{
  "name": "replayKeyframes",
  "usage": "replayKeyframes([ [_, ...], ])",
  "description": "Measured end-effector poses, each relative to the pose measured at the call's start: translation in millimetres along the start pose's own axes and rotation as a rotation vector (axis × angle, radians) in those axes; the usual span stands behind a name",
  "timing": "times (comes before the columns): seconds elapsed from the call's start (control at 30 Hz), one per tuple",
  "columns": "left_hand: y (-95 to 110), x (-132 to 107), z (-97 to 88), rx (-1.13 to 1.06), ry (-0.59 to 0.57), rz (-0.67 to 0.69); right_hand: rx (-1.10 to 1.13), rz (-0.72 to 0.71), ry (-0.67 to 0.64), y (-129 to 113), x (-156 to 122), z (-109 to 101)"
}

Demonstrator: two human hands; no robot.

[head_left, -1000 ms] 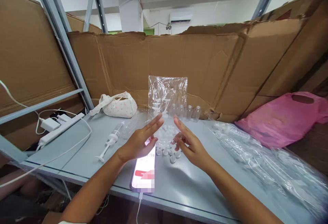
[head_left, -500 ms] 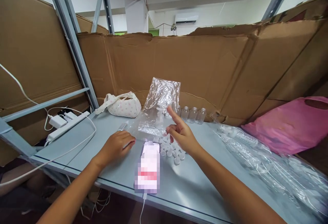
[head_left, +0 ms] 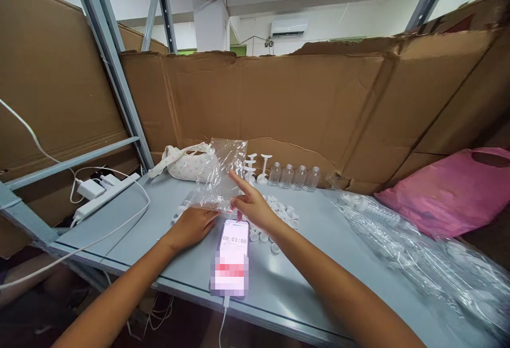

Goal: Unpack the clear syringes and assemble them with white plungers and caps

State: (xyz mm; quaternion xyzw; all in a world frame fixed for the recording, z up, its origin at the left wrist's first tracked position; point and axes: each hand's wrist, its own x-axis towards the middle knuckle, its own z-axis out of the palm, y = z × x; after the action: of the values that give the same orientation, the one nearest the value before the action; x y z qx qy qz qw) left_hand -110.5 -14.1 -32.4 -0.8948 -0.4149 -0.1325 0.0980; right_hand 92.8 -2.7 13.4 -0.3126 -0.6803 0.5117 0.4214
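My right hand (head_left: 252, 207) pinches the lower edge of a clear plastic bag (head_left: 221, 172), which tilts up and to the left over the grey table (head_left: 319, 242). My left hand (head_left: 193, 225) lies flat on the table just under the bag, next to a syringe that it partly hides (head_left: 180, 211). A phone (head_left: 232, 256) showing a timer lies between my forearms. Several small white caps (head_left: 281, 211) are scattered behind my right hand. Small clear bottles (head_left: 294, 176) and white plungers (head_left: 257, 168) stand in a row at the cardboard wall.
A white spotted pouch (head_left: 189, 163) sits at the back left. A power strip with chargers and cables (head_left: 104, 190) lies at the left edge. Crumpled clear plastic bags (head_left: 414, 252) and a pink bag (head_left: 446, 191) fill the right side. Cardboard walls (head_left: 279, 103) surround the table.
My right hand carried the clear bag leftward and lower, uncovering the plungers and caps behind it. My left hand came down and settled on the table by the syringe.
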Motion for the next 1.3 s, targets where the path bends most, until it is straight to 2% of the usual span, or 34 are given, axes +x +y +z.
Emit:
replayKeyframes([
  [0.2, 6, 0, 9.2, 0.006, 0.022, -0.029, -0.116, 0.257, 0.007, 19, 20, 12],
  [0.37, 10, -9, 10.7, 0.035, 0.073, -0.034, -0.172, 0.303, 0.001, 34, 30, 18],
  [0.57, 17, -18, 0.1, 0.102, 0.197, -0.066, -0.369, 0.320, -0.042, 42, 41, 11],
  [0.63, 19, -19, -5.3, 0.122, 0.247, -0.135, -0.482, 0.298, -0.031, 41, 42, 8],
  [0.73, 15, -20, -12.7, 0.184, 0.312, -0.348, -0.698, 0.227, 0.015, 36, 39, 4],
  [0.8, 7, -21, -15.2, 0.211, 0.295, -0.484, -0.849, 0.172, 0.058, 32, 33, 5],
  [0.87, -2, -23, -14.9, 0.189, 0.218, -0.568, -0.982, 0.124, 0.095, 27, 27, 8],
  [0.97, -14, -27, -10.2, 0.121, 0.079, -0.633, -1.132, 0.048, 0.117, 19, 20, 15],
  [1.07, -19, -29, -4.2, 0.084, -0.005, -0.667, -1.227, -0.059, 0.090, 12, 15, 22],
  [1.23, -21, -27, 1.2, 0.029, -0.025, -0.659, -1.281, -0.282, -0.115, 10, 9, 27],
  [1.3, -21, -26, 1.1, 0.033, -0.011, -0.659, -1.288, -0.325, -0.169, 13, 9, 27],
])
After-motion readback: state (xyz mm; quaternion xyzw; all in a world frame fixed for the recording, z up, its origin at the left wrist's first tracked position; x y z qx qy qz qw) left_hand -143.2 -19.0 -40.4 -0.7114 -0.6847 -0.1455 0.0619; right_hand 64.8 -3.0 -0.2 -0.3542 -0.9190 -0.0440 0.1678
